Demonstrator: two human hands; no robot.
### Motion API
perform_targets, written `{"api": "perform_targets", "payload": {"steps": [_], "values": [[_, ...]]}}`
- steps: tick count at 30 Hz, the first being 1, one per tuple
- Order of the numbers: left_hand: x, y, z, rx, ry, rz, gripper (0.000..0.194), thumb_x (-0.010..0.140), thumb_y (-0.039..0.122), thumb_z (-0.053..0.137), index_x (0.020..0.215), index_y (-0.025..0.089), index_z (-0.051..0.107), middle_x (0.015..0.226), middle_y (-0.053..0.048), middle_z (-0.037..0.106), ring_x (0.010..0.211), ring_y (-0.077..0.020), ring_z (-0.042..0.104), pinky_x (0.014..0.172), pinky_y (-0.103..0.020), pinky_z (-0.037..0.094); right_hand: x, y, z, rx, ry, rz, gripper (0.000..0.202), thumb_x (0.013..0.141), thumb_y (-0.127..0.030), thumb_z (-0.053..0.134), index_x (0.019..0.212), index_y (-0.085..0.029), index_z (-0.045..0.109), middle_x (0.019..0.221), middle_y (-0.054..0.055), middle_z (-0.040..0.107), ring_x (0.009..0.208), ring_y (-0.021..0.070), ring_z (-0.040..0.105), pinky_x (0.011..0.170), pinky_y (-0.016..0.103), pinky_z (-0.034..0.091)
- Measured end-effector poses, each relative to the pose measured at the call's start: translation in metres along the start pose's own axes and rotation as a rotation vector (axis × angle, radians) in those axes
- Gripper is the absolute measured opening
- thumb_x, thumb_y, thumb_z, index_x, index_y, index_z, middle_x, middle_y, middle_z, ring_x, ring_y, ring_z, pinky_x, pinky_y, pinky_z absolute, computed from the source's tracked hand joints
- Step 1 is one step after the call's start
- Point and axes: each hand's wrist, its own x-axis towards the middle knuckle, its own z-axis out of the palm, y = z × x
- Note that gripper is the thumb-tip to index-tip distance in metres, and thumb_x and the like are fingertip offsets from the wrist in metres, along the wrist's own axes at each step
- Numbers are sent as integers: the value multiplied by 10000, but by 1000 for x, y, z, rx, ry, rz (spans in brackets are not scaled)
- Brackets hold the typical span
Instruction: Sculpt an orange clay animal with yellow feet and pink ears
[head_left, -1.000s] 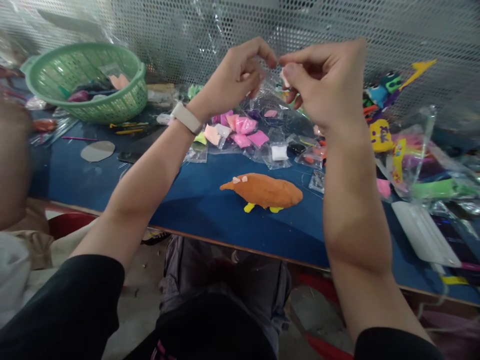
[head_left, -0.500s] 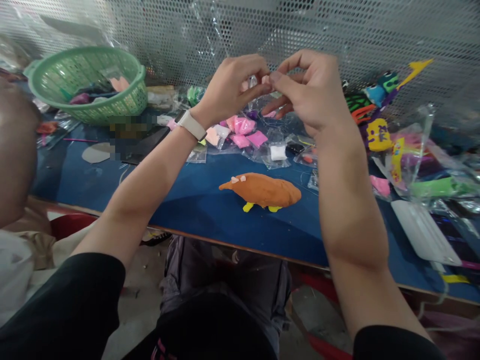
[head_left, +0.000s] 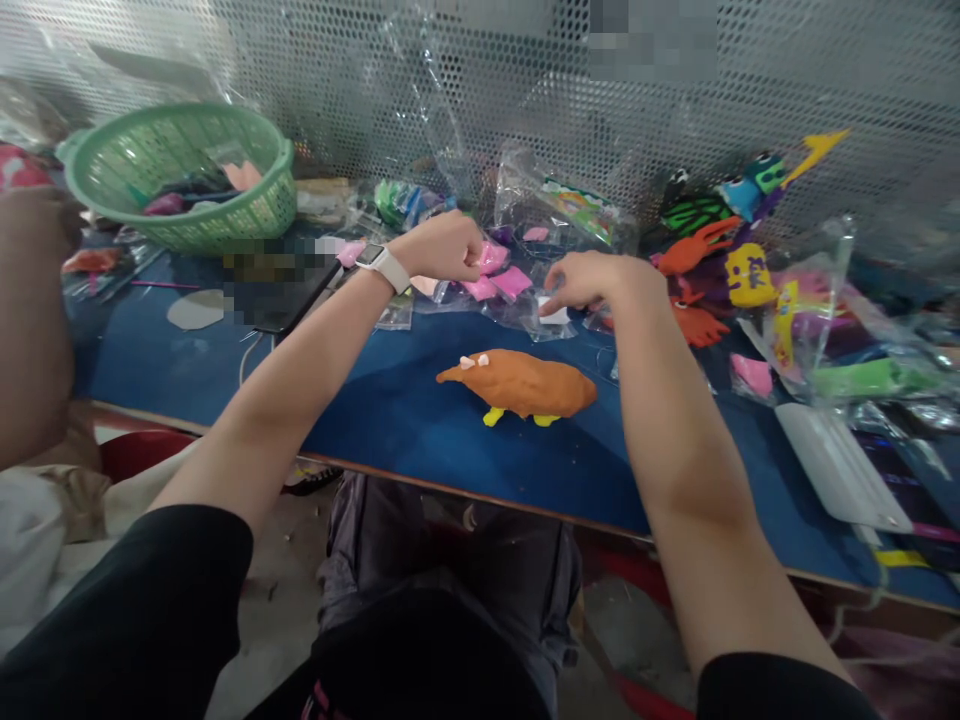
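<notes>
My left hand (head_left: pixel 444 246) is curled closed above the pink clay packets (head_left: pixel 491 272); whatever is in its fingers is hidden. My right hand (head_left: pixel 589 280) hovers over a white clay packet (head_left: pixel 556 314), its fingers apart, with a fingertip over or touching the packet. Nearer me, a clay animal (head_left: pixel 529 384) stands on the blue table. It has an orange body, a pointed snout to the left, two small pale pink bits on the head and yellow feet. Neither hand touches it.
A green basket (head_left: pixel 187 225) with clay packets stands at the back left, near a dark phone (head_left: pixel 289 295). Finished clay figures (head_left: pixel 750 275) and plastic wrappers crowd the right. A white power bank (head_left: pixel 840 465) lies front right. Another person's arm (head_left: pixel 34 330) is at the left.
My hands, which met in the air over a small pale pink piece, have separated and lowered. The left is over the pink packets, the right by the white packet. The clay animal stays put.
</notes>
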Motion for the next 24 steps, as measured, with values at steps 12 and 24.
{"api": "perform_targets", "payload": {"steps": [12, 24], "values": [[-2, 0, 7, -40, -153, -44, 369, 975, 244, 602, 1154, 216, 924, 1094, -76, 881, 966, -231, 775, 891, -346, 512, -8, -8, -7, 62, -61, -38, 508, 978, -255, 821, 1484, -214, 808, 1393, 154, 855, 879, 289, 852, 708, 390, 686], [-1, -11, 16, -13, -100, -27, 291, 911, 327, 747, 1091, 203, 940, 922, -63, 836, 925, -233, 747, 888, -331, 519, -43, -47, -24, 1070, 285, -483, 420, 909, -483, 1031, 1221, -298, 819, 1241, 88, 886, 1120, 296, 817, 1107, 523, 707]]}}
